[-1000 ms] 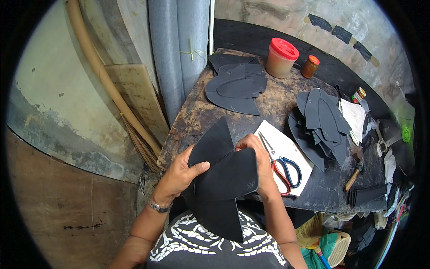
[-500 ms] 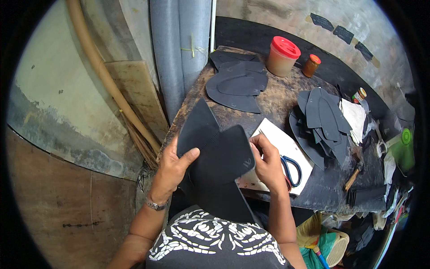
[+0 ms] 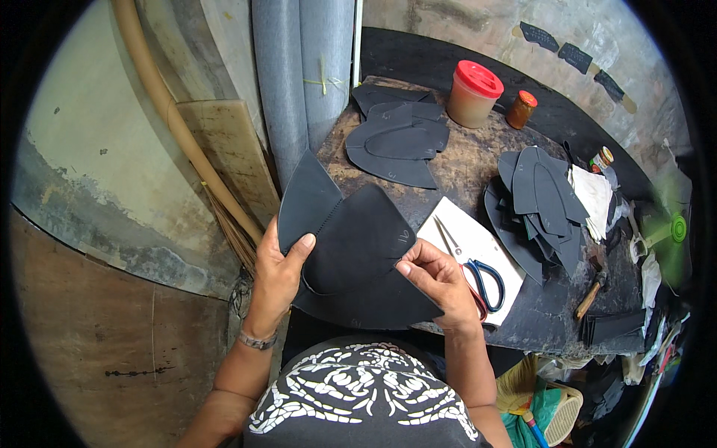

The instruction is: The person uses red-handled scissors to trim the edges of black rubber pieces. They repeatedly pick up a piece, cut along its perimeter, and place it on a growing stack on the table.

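A large black leather piece (image 3: 351,254), made of two overlapping curved panels with a stitched seam, is held up in front of my chest above the near edge of the worktable (image 3: 463,160). My left hand (image 3: 278,276) grips its left side with the thumb on top. My right hand (image 3: 441,280) pinches its right edge between thumb and fingers. Just right of my right hand, scissors (image 3: 478,272) with dark blue and red handles lie on a white sheet (image 3: 478,239).
Two stacks of black cut pieces lie on the table, one far (image 3: 396,134), one right (image 3: 541,201). A red-lidded jar (image 3: 474,93) and a small orange bottle (image 3: 520,109) stand at the back. A hammer (image 3: 590,291) lies right. Grey rolls (image 3: 299,75) lean left.
The leather piece has turned and risen from my lap toward the table; its panels have spread wider, and both hands have shifted along its edges.
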`<state>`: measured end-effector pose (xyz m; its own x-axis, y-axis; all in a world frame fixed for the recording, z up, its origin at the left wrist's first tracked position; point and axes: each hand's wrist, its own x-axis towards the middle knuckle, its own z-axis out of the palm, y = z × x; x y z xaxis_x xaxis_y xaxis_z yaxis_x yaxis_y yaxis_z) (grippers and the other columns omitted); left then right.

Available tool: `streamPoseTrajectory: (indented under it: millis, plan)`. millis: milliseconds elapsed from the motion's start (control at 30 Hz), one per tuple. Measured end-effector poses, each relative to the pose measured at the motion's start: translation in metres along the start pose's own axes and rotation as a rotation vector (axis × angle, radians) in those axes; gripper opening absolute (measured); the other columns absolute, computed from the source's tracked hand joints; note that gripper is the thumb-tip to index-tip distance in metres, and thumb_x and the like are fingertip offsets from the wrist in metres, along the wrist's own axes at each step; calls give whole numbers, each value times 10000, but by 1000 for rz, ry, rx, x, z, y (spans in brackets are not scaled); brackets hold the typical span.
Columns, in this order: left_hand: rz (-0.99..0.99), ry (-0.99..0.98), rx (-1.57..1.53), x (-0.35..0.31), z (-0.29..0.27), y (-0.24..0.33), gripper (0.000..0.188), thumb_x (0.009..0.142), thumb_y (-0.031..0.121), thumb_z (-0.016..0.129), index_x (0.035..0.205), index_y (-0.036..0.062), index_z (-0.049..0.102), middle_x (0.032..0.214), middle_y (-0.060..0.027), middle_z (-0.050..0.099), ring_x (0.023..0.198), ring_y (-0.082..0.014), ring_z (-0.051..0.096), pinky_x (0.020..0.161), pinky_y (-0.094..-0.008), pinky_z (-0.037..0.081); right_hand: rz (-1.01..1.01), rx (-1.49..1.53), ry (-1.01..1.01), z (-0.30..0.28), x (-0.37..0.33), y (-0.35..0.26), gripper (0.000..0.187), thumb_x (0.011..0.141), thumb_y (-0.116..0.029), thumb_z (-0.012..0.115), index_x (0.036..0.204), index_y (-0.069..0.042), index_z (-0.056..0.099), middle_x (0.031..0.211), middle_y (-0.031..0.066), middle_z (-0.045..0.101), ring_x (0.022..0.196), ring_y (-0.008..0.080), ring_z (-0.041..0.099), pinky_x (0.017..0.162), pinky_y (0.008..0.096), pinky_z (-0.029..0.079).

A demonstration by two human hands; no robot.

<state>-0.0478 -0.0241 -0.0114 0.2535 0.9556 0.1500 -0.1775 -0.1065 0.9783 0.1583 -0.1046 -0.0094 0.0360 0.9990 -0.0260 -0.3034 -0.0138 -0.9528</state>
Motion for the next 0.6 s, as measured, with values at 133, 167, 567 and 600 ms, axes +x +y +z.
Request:
streamPoseTrajectory:
  millis: [133, 167, 567, 600]
  plan:
    - [-6, 7, -28, 0, -2, 3, 402, 920, 76, 585, 1281, -48, 462, 1176, -95, 591, 1064, -133, 553, 963, -276, 417, 13, 28, 94, -4, 4, 5, 74, 888, -89, 598, 844, -41, 562, 737, -42, 536, 635, 19, 468, 586, 166, 355]
    - [14, -2, -51, 0, -3, 3, 403, 919, 76, 588, 1281, -48, 462, 1176, -95, 591, 1062, -134, 554, 962, -277, 419, 14, 18, 106, -5, 5, 7, 74, 890, -89, 588, 844, -39, 559, 734, -39, 531, 638, 19, 468, 585, 167, 354]
    - [11, 32, 0, 5, -4, 4, 417, 915, 79, 598, 1283, -57, 456, 1186, -111, 592, 1070, -148, 558, 958, -285, 428, 117, 323, 106, -20, 17, 15, 321, 943, -285, 497, 981, 13, 608, 821, 75, 621, 738, 118, 580, 692, 231, 465]
    - [2, 31, 2, 5, -4, 4, 417, 915, 78, 598, 1283, -57, 455, 1186, -112, 592, 1069, -148, 559, 956, -284, 429, 129, 394, 66, -20, 16, 13, 334, 939, -292, 498, 988, 19, 610, 832, 83, 627, 759, 124, 591, 712, 238, 472]
